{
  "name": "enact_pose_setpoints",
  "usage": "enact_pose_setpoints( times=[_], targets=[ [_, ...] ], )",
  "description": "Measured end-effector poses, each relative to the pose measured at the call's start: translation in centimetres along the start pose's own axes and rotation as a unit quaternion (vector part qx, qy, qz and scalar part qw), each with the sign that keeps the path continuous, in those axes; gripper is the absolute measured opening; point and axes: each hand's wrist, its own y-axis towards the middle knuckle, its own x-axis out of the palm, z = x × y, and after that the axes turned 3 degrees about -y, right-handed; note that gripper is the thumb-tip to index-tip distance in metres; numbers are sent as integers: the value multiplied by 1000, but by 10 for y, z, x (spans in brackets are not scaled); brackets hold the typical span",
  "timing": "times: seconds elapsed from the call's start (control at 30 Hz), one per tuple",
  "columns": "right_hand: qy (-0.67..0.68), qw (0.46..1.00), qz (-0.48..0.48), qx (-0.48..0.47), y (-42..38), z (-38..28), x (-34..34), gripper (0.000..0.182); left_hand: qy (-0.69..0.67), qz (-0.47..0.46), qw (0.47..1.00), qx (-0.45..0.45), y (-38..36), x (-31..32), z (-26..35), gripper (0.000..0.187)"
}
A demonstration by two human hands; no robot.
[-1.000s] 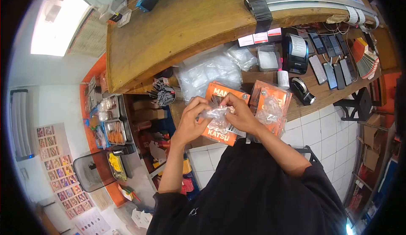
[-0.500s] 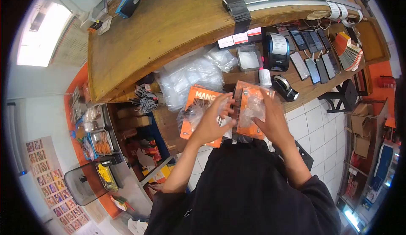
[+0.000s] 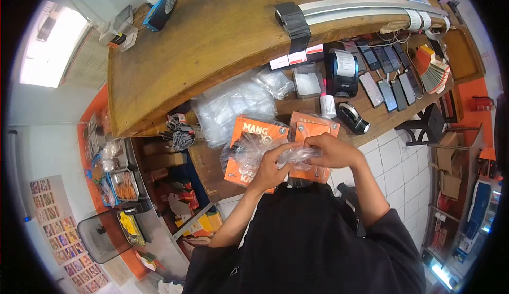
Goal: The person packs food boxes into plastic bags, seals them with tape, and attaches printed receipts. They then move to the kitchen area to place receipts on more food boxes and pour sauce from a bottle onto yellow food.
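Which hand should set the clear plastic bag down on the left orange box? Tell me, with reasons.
Left, probably. The left hand pinches the clear plastic bag directly over the left orange box; the right hand grips the bag's other end over the right orange box.

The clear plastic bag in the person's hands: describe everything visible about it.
The clear plastic bag is thin, crinkled, glossy film, stretched roughly level between the left hand and the right hand, both pinching it. It is held above two orange boxes on the wooden counter. Whether anything is inside cannot be told.
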Motion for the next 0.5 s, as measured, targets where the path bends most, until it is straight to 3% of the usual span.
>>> enact_pose_setpoints(
  times=[0.03,0.13,0.2,0.27,0.33,0.43,0.5],
  targets=[
    [29,994,-86,53,9,-2,-15,26,-12,2,1000,7,3,0,-1,56],
    [246,951,-186,-20,50,53,-39,22,22,54,997,45,11,7,14,56],
    [316,946,-65,26,93,89,-53,20,-31,-6,999,14,9,-2,13,64],
    [129,965,179,143,152,164,-56,19,-48,-64,997,9,4,-13,7,70],
    [-165,909,350,154,194,218,-45,25,-116,-43,992,-16,0,-15,7,58],
    [-222,912,245,244,225,255,-34,25,-174,5,984,-20,5,-11,11,37],
    [-224,867,293,337,234,249,-27,21,-86,6,996,-22,10,-12,17,34]
  ],
)
